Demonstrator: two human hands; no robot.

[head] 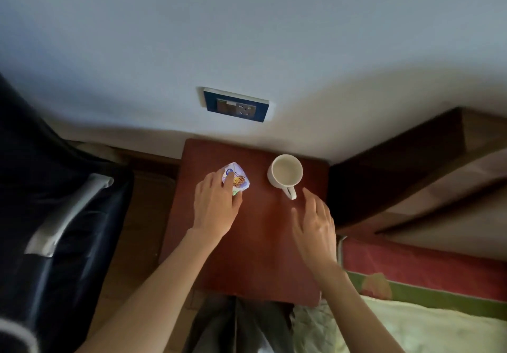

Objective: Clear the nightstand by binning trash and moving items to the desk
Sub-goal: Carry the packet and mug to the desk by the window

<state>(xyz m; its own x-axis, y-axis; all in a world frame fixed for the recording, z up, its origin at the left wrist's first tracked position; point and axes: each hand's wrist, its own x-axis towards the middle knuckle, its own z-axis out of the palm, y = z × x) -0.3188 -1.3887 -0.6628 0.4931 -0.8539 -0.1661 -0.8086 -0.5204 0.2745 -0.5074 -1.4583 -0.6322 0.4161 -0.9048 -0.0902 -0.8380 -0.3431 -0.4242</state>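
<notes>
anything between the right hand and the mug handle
No. In the head view only bare nightstand top shows between the right hand and the white mug; its handle points toward the fingertips, which stop short of it.

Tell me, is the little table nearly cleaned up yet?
Not yet. Nothing looks put away so far: the crumpled wrapper and the white mug both sit on the nightstand. The left hand is closing its fingers on the wrapper, and the right hand reaches, open, toward the mug's handle. Binning the wrapper and carrying the mug away are left.
</notes>
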